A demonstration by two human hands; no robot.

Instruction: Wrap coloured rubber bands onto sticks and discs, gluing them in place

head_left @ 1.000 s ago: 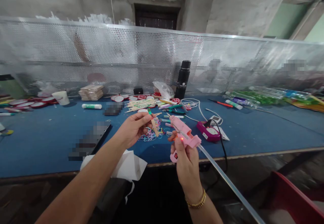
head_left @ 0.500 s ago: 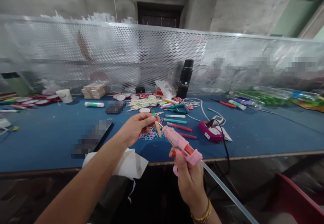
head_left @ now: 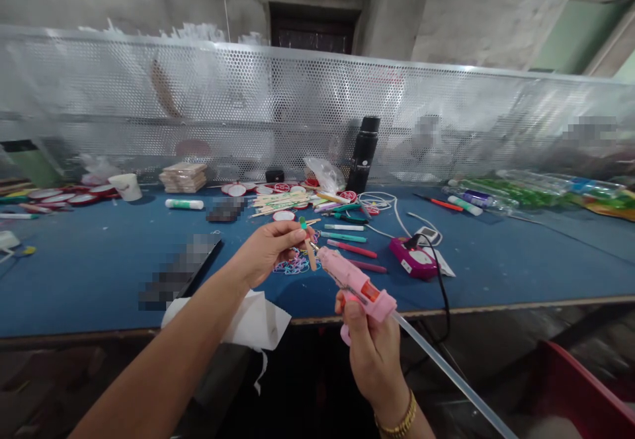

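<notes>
Between the fingertips of my left hand (head_left: 270,247) is a wooden craft stick (head_left: 310,254), tilted, with a green piece (head_left: 303,223) at its upper end. My right hand (head_left: 372,343) is wrapped round the handle of a pink hot glue gun (head_left: 354,283). The metal nozzle points up and left, right at the stick; whether it touches cannot be made out. A long translucent glue stick (head_left: 451,373) sticks out of the gun's back end. Behind and below the left fingers lies a heap of coloured elastic bands (head_left: 294,264) on the blue table.
Several markers (head_left: 352,248) lie just beyond the gun. A purple power box (head_left: 413,258) with a black cord stands at right. Wooden sticks (head_left: 280,202) and a black bottle (head_left: 364,155) are at the back. White paper (head_left: 258,320) hangs over the front edge.
Almost nothing differs. The craft stick and the gun have shifted very slightly; both hands keep the same grip.
</notes>
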